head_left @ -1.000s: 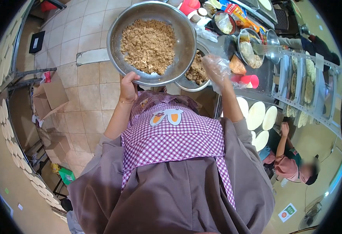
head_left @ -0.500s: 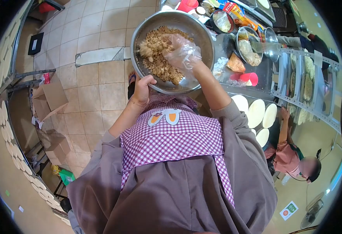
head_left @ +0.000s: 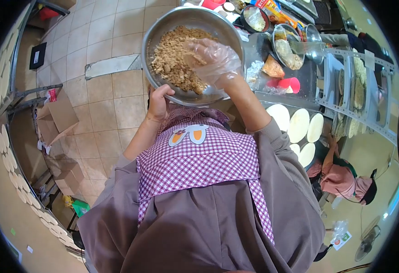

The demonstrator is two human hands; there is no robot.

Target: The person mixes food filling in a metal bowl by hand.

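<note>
Steel mixing bowl point(head_left: 217, 27) of brown crumbly filling point(head_left: 174, 54), held at chest height.
Left hand point(head_left: 158, 103) grips the near rim; gloved right hand point(head_left: 210, 61) rests in the filling, fingers loosely curled.

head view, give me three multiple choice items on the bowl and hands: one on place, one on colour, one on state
1. Where is the right hand?
A. inside the metal bowl, on the brown crumbly filling
B. on the dough rounds
C. hanging by the apron

2. What colour is the apron's check?
A. blue and white
B. purple and white
C. green and yellow

3. How is the bowl held?
A. it lies on the floor
B. the left hand grips its near rim and holds it up
C. another person carries it

Answers: 1 A, the gloved hand rests on the filling; 2 B, the bib shows purple checks; 3 B, the fingers clasp the rim above the tiled floor.
</note>
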